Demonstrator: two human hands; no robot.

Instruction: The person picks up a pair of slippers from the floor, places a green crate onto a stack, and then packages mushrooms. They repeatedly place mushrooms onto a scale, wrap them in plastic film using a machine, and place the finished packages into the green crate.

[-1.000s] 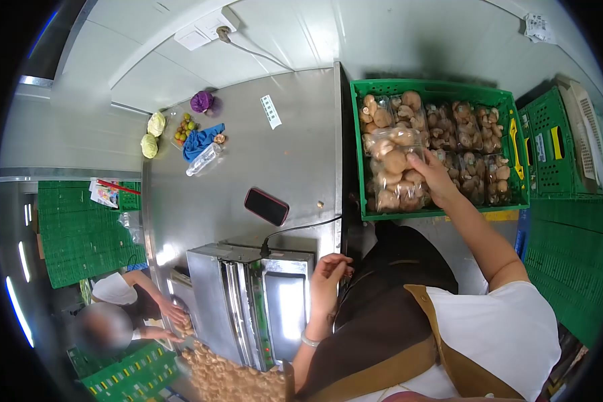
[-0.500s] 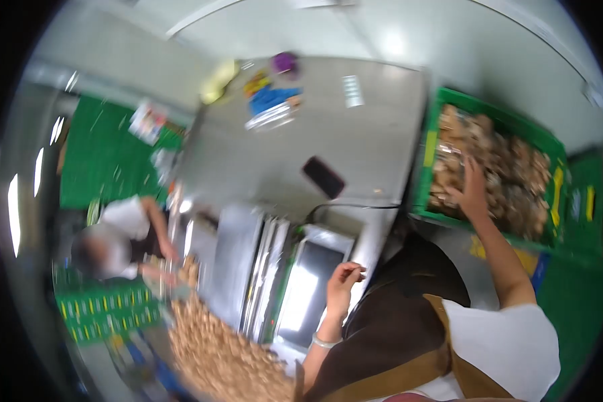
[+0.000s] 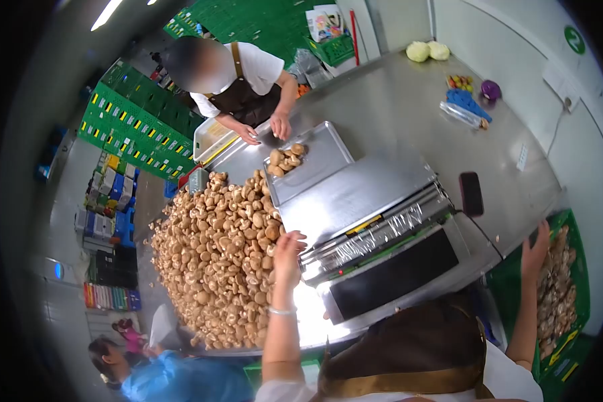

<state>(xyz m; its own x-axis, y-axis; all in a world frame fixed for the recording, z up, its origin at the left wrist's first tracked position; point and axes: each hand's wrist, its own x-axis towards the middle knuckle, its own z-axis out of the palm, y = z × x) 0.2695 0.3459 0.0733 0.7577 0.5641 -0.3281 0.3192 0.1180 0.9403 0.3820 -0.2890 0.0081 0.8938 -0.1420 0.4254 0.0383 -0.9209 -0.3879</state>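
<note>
My left hand [image 3: 288, 258], with a bracelet at the wrist, hovers between the big heap of brown mushrooms [image 3: 214, 261] and the corner of the wrapping machine [image 3: 395, 275]. Its fingers are partly bent and apart, with nothing visible in them. On the far right, my right hand [image 3: 534, 251] is beside the green crate [image 3: 578, 231], fingers raised and apart, apparently holding nothing. Inside that crate lie film-wrapped mushroom packs [image 3: 557, 291]. A metal tray [image 3: 328, 151] behind the machine carries a few loose mushrooms [image 3: 286, 159].
Across the table a co-worker [image 3: 248, 80] has both hands near the tray. Another person in blue [image 3: 181, 378] is at lower left. A phone [image 3: 471, 194], a purple cabbage [image 3: 490, 90] and pale cabbages [image 3: 427, 51] lie on the steel table [image 3: 388, 100]. Green crates [image 3: 141, 127] stand stacked behind.
My view has swung left toward the mushroom heap. My right hand has moved from over the packs to the crate's near side. My left hand's fingers have loosened and it is nearer the heap.
</note>
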